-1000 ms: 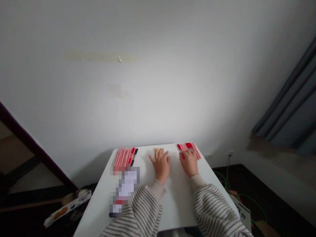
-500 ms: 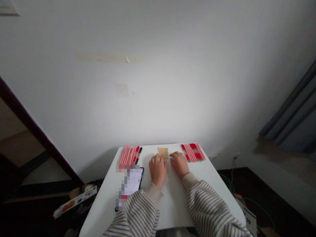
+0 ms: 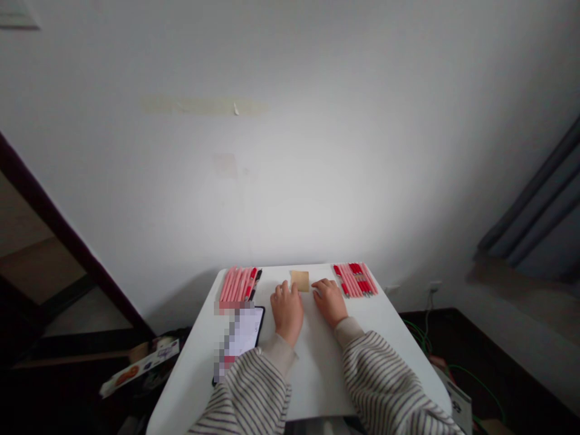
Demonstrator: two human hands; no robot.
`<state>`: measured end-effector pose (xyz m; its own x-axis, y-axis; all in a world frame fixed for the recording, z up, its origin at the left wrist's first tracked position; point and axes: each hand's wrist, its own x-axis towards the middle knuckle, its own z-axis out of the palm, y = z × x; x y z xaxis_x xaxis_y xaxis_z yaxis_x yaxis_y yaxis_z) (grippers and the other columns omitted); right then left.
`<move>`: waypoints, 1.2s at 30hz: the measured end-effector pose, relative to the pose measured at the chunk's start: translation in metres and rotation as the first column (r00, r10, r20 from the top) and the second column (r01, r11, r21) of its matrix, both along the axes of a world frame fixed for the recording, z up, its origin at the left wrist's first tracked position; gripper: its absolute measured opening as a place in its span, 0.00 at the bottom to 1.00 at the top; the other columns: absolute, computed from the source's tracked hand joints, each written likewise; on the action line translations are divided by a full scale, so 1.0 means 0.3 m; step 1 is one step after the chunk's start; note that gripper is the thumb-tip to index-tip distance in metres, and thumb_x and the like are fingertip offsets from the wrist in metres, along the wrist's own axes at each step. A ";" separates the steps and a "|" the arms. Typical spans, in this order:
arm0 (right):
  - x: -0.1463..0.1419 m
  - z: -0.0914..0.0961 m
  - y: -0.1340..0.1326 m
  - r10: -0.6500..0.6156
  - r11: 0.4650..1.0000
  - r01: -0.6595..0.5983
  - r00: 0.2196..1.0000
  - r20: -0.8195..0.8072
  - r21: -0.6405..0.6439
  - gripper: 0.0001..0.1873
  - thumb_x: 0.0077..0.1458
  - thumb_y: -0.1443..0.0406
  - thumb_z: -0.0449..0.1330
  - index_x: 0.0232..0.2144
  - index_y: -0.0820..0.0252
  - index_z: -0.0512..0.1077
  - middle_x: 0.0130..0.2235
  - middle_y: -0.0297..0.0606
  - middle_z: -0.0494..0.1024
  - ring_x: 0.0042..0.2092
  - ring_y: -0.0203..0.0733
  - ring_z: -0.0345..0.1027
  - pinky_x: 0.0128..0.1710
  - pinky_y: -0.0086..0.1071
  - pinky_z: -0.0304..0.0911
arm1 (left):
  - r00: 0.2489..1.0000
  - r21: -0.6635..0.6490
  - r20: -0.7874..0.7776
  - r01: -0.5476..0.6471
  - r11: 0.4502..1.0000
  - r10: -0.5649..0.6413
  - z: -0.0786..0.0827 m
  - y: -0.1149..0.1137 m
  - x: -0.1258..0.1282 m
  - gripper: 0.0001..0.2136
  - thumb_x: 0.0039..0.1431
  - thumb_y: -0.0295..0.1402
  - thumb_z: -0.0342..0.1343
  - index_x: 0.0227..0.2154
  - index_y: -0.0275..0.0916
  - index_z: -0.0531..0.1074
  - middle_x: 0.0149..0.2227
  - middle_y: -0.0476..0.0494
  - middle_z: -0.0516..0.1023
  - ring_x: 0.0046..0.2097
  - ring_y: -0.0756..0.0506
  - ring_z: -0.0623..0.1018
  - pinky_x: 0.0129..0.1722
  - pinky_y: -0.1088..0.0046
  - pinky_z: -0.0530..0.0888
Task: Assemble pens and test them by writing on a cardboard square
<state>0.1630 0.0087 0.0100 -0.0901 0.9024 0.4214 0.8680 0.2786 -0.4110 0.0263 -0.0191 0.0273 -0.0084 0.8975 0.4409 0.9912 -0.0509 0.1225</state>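
A small tan square of paper [image 3: 300, 280] lies near the far edge of the white table [image 3: 317, 368]. My left hand [image 3: 288, 308] rests palm down just left of and below it, fingers apart and holding nothing. To the right of the paper, my right hand [image 3: 329, 301] lies on the table with its fingers loosely spread, also holding nothing. Beyond the right hand is a row of pink and red pens [image 3: 356, 281]. Left of the left hand sits another row of pink pens [image 3: 236, 284], with a red and a black one at its right end.
A phone [image 3: 242, 335], partly blurred out, lies by my left forearm. The wall [image 3: 317, 151] rises behind the table. On the dark floor at the right are green cables [image 3: 419, 335]; a printed box [image 3: 140, 368] stands low at the left.
My left hand has shifted slightly left, and its fingers have moved a little off the lower left of the paper. My right hand has stayed in place.
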 end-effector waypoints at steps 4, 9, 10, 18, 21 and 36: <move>-0.012 0.013 0.002 -0.018 1.000 0.018 1.000 0.001 0.005 0.13 0.56 0.69 0.53 0.41 0.56 0.74 0.43 0.39 0.75 0.47 0.42 0.63 0.46 0.31 0.57 | 0.996 -0.036 -0.015 -0.090 0.995 0.089 0.042 -0.002 -0.025 0.14 0.62 0.31 0.41 0.44 0.40 0.71 0.43 0.39 0.71 0.47 0.41 0.68 0.43 0.63 0.67; -0.033 0.024 0.011 -0.027 0.999 0.027 0.999 0.024 0.017 0.12 0.58 0.67 0.53 0.41 0.56 0.74 0.43 0.39 0.75 0.46 0.42 0.63 0.45 0.31 0.57 | 0.974 -0.041 -0.058 -0.224 0.974 0.221 0.068 0.015 -0.072 0.15 0.60 0.31 0.42 0.42 0.38 0.73 0.44 0.36 0.71 0.50 0.37 0.67 0.46 0.57 0.65; -0.038 0.027 0.011 -0.040 0.999 0.039 0.999 0.034 0.018 0.11 0.58 0.67 0.53 0.41 0.56 0.74 0.43 0.39 0.75 0.46 0.42 0.62 0.44 0.31 0.56 | 0.971 -0.041 -0.069 -0.231 0.972 0.228 0.068 0.020 -0.081 0.15 0.60 0.32 0.42 0.43 0.38 0.73 0.45 0.35 0.72 0.51 0.36 0.66 0.47 0.55 0.64; -0.063 0.027 -0.001 -0.101 0.993 0.097 0.993 0.066 0.068 0.11 0.58 0.66 0.54 0.41 0.55 0.74 0.44 0.40 0.74 0.47 0.44 0.61 0.44 0.35 0.54 | 0.938 -0.078 -0.128 -0.332 0.940 0.321 0.040 0.044 -0.117 0.21 0.59 0.37 0.45 0.53 0.36 0.68 0.59 0.29 0.64 0.61 0.32 0.59 0.56 0.42 0.56; -0.061 0.017 -0.001 -0.102 0.993 0.099 0.993 0.057 0.062 0.11 0.58 0.67 0.54 0.40 0.55 0.74 0.43 0.40 0.74 0.47 0.44 0.61 0.43 0.35 0.54 | 0.935 -0.090 -0.135 -0.340 0.936 0.327 0.028 0.049 -0.119 0.22 0.59 0.37 0.44 0.54 0.33 0.67 0.60 0.27 0.62 0.62 0.31 0.57 0.56 0.40 0.56; -0.047 -0.023 0.005 -0.094 0.994 0.093 0.995 0.022 0.052 0.10 0.56 0.68 0.55 0.39 0.56 0.74 0.43 0.39 0.74 0.47 0.44 0.60 0.43 0.34 0.55 | 0.982 -0.038 -0.045 -0.185 0.982 0.183 -0.003 0.049 -0.109 0.18 0.59 0.34 0.43 0.50 0.41 0.70 0.54 0.37 0.70 0.60 0.35 0.61 0.59 0.35 0.46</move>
<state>0.1490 0.0102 0.0030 -0.0176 0.8848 0.4657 0.9009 0.2161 -0.3764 -0.0065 -0.0044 0.0264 -0.1579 0.8999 0.4065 0.9873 0.1372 0.0797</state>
